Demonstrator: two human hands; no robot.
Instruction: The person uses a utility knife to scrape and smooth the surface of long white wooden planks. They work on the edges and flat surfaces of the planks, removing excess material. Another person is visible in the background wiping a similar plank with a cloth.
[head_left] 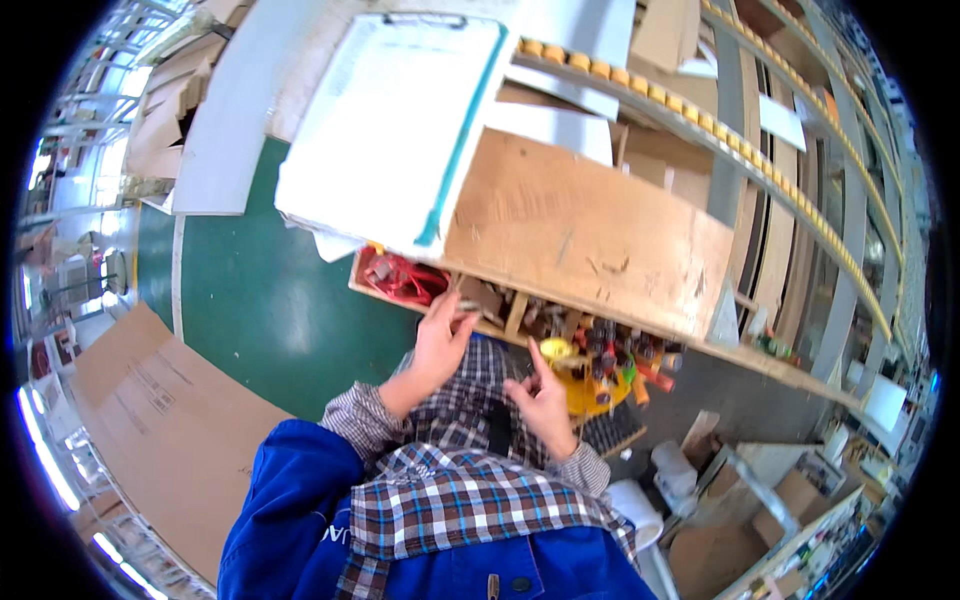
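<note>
My left hand is at the front edge of an open wooden drawer, its fingers stretched and nothing visible in them. Whether the fingertips touch the drawer I cannot tell. To the right, my right hand hovers in front of my checked apron, index finger and thumb apart, holding nothing that I can see. A red bundle lies in the drawer's left compartment; small mixed items in the other compartments are blurred. Beside the right hand are a yellow round piece and a yellow holder with several coloured handles.
Over the drawer is a wooden bench top, with a clipboard of papers at its left. Roller rails run along the far right. Flat cardboard lies at the left by the green floor. A bin stands lower right.
</note>
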